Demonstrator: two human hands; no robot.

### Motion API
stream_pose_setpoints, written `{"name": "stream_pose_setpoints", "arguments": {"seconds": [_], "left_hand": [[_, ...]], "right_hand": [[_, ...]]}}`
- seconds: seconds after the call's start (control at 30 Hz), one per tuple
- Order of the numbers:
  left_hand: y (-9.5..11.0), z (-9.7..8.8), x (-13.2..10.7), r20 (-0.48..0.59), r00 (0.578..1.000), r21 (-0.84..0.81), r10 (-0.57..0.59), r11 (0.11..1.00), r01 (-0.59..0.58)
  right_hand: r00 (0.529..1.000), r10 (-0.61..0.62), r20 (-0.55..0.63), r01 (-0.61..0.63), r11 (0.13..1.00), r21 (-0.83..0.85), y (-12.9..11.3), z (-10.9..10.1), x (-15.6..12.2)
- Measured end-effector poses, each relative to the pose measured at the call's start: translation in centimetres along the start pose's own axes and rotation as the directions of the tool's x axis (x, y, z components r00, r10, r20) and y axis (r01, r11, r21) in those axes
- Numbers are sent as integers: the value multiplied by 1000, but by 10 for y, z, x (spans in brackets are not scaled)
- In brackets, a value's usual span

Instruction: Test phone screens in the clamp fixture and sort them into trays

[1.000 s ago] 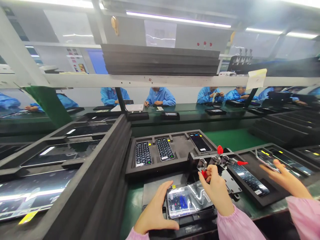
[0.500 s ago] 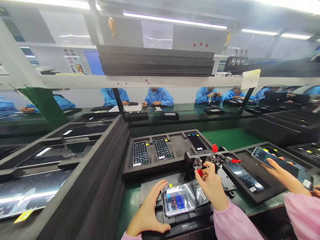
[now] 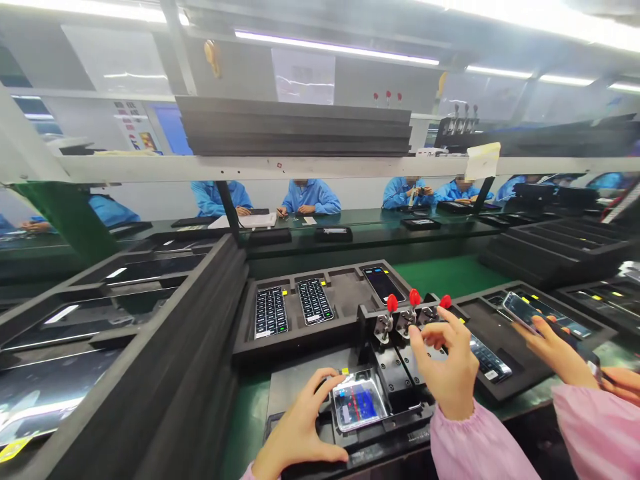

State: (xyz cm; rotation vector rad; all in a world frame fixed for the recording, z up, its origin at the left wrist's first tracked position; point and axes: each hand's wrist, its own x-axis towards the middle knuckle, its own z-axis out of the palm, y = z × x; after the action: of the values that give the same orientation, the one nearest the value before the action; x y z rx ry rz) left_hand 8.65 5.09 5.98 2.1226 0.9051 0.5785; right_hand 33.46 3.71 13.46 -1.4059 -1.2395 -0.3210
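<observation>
A black fixture (image 3: 300, 390) sits on the green bench in front of me, with a phone (image 3: 357, 407) in a shiny film lying in it. Grey clamp plates (image 3: 395, 373) cover the phone's right part. Three red-knobbed toggle clamp levers (image 3: 415, 298) stand upright behind them. My left hand (image 3: 300, 430) rests with fingers spread on the fixture's left side, fingertips at the phone's edge. My right hand (image 3: 447, 370) has its fingers curled on the rightmost lever (image 3: 445, 302).
A dark foam tray (image 3: 345, 297) behind the fixture holds lit phones. Another tray (image 3: 500, 347) lies to the right. A co-worker's hand (image 3: 555, 347) in a pink sleeve holds a phone (image 3: 523, 310) over it. Stacked foam trays (image 3: 165, 373) rise on my left. People in blue sit across the line.
The red levers have swung upright and the clamp plates now lie over the phone. My right hand moved from the left lever to the right one. The co-worker's phone came lower.
</observation>
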Motion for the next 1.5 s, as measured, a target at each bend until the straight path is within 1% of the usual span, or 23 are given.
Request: {"name": "stream_pose_setpoints", "arguments": {"seconds": [0.03, 0.07, 0.13, 0.2, 0.27, 0.3, 0.4, 0.53, 0.57, 0.63, 0.73, 0.8, 0.87, 0.93, 0.97, 1.03, 1.07, 1.1, 1.17, 1.23, 1.3, 1.37, 1.5], "left_hand": [[2, 3, 5, 14, 1000, 7, 11, 1000, -11], [3, 6, 9, 26, 999, 18, 22, 1000, -23], [4, 10, 15, 32, 999, 42, 37, 998, -38], [5, 11, 17, 20, 999, 50, 40, 998, -41], [5, 10, 16, 11, 1000, 40, 28, 999, -28], [5, 9, 15, 10, 1000, 36, 23, 999, -23], [5, 7, 14, 19, 1000, 35, 15, 999, -15], [3, 9, 14, 29, 1000, 45, -5, 999, 4], [2, 9, 14, 34, 999, 50, -16, 999, 14], [0, 9, 13, 45, 998, 56, -42, 998, 39], [-2, 8, 14, 68, 996, 49, -55, 997, 52], [-3, 7, 14, 72, 997, 48, -37, 998, 34], [-5, 7, 16, 78, 997, 56, -13, 998, 8], [-8, 9, 17, 65, 998, 72, -1, 997, -4], [-11, 11, 17, 54, 999, 80, 2, 997, -6], [-16, 16, 17, 16, 1000, 87, -3, 996, 1], [-18, 18, 17, -2, 1000, 84, -6, 996, 6], [-20, 20, 17, -12, 1000, 80, -8, 997, 9], [-23, 23, 16, -19, 1000, 77, -16, 997, 17], [-24, 24, 15, -17, 1000, 87, -19, 996, 20], [-23, 23, 15, -7, 1000, 104, -14, 994, 15], [-22, 21, 15, 4, 1000, 117, -2, 993, 1], [-20, 19, 15, 9, 1000, 124, 26, 992, -27]], "right_hand": [[1000, -23, -19, 23, 999, -28, 3, -2, 7], [999, -49, -3, 49, 998, -50, 6, -4, 14], [988, -107, 115, 115, 991, -67, 13, -6, 25], [950, -183, 252, 201, 979, -47, 19, -6, 30], [918, -237, 319, 254, 967, -12, 23, -6, 29], [915, -245, 321, 259, 966, 0, 24, -6, 28], [934, -169, 314, 173, 985, 14, 28, -6, 23], [897, -70, 436, 23, 993, 113, 32, -10, 26], [897, -64, 438, 2, 990, 141, 33, -13, 27], [918, -79, 388, 2, 981, 196, 37, -20, 23], [931, -160, 328, 96, 974, 203, 47, -30, 3], [933, -187, 308, 176, 982, 66, 54, -30, -18], [932, -197, 304, 251, 956, -149, 59, -25, -38], [915, -195, 354, 309, 901, -303, 63, -16, -54], [902, -172, 395, 319, 883, -344, 64, -13, -59], [890, -113, 441, 291, 886, -361, 65, -9, -68], [898, -78, 434, 247, 903, -350, 66, -8, -71], [915, -44, 400, 187, 926, -327, 68, -9, -74], [960, 7, 279, 60, 971, -230, 72, -12, -78], [984, 46, 170, -25, 992, -123, 75, -14, -79], [991, 55, 122, -47, 997, -67, 77, -14, -76], [993, 38, 108, -32, 998, -60, 77, -12, -70], [991, 28, 132, -15, 995, -97, 76, -3, -52]]}}
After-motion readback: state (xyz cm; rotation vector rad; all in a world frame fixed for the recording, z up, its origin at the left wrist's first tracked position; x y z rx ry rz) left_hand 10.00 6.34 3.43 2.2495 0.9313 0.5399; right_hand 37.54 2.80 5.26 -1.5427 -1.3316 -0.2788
